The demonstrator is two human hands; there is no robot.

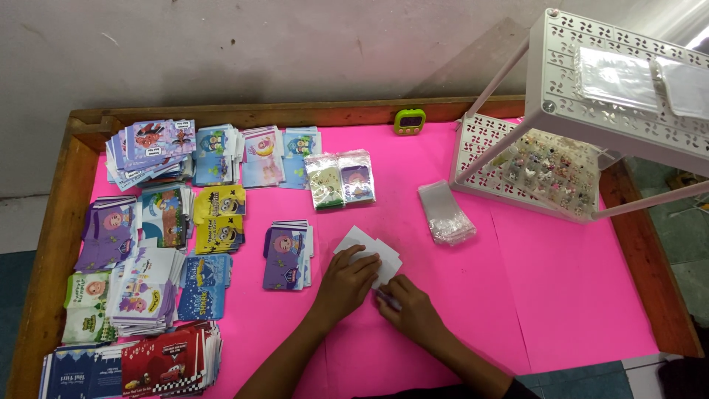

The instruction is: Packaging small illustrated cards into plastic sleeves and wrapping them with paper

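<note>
Pink paper covers the table (576, 295), a flat smooth sheet framed by a raised brown wooden rim on the left, far and right sides. The right half of the pink surface lies mostly bare, giving wide room to move there, while the left half is crowded almost to the rim.

A white plastic rack (583, 89) with perforated shelves stands at the far right corner on thin pale legs; its lower shelf holds small shiny trinkets, its top shelf clear flat bags.

Stacks of printed cards (159, 244), glossy and rectangular, fill the left side in purple, blue, yellow, green and red, edges fanned and uneven. One purple stack (286, 256) lies apart, just left of the hands.

A crumpled bundle of clear bags (445, 214) lies near the rack. Two filled packets (341, 178) sit side by side farther back. A small green timer (409, 120) rests against the far rim.

White cards (358, 240), plain and sharp-cornered, lie near the table's middle. The left hand (346, 284) presses flat on them, fingers spread and loose. The right hand (413, 310), touching their near edge, has fingers curled around a small purplish thing (387, 299), too hidden to tell.
</note>
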